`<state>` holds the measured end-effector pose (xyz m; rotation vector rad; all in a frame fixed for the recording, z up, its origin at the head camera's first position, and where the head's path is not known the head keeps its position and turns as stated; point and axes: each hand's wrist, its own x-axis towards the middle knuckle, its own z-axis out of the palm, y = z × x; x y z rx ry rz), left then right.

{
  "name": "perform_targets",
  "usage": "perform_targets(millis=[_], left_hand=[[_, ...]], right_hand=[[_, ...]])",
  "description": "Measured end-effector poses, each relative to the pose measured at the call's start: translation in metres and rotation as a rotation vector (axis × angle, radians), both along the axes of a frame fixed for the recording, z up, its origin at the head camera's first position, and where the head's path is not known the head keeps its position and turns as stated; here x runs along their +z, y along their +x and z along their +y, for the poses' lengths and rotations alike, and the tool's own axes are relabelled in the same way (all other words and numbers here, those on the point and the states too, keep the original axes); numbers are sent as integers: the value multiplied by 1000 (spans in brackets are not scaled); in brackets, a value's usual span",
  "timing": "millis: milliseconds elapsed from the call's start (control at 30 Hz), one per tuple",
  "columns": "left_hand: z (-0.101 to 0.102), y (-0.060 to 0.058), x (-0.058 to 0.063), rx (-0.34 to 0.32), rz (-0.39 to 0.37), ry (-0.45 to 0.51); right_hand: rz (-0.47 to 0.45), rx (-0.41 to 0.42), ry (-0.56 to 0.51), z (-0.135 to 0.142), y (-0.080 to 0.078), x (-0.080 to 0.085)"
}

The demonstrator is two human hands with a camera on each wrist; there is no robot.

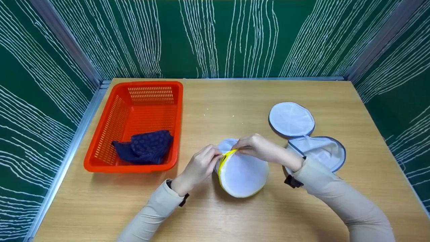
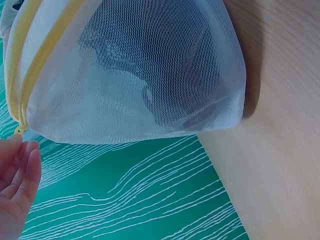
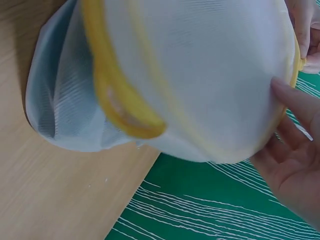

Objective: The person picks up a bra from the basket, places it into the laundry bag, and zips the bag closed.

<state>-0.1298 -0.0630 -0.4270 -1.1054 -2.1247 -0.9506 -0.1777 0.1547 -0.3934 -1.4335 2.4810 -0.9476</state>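
Note:
A white mesh laundry bag [image 1: 243, 176] with yellow zipper trim stands on the table, its round end facing the front. At its upper left edge my left hand [image 1: 201, 163] pinches the yellow zipper pull [image 2: 20, 130] between thumb and fingers. My right hand [image 1: 258, 148] grips the rim from the other side; in the right wrist view its thumb [image 3: 295, 97] lies on the round panel with the fingers behind the edge. Through the mesh, the left wrist view shows a dark lace-edged cloth [image 2: 170, 65] inside the bag.
At the left stands an orange plastic basket [image 1: 131, 168] holding a navy patterned cloth [image 1: 151, 146]. Right of my hands lies a grey-trimmed mesh bag [image 1: 331, 153], gaping, with a round mesh panel [image 1: 291, 119] touching its far side. Green white-lined walls [image 1: 221, 40] enclose the table.

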Motion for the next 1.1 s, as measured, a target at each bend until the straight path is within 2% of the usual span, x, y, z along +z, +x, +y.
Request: perform_targets(millis=[300,567,767,1000,1100], left_hand=[[-6,5,1,46,38,-59],[-18,11,-6,76,33,-30],[-20,15,-11,70,22,-28],[-22,19,-17,67,11,-5],[-22,20,-18,73,6,-9]], right_hand=[[-4,-46,-59,6,3,-6],[-107,-213,-148,23,1,-15],[-137,-301,-203,23,5,-22],[-202,-406,-242,12,22,-1],[-179,-450,-264,11,24,-2]])
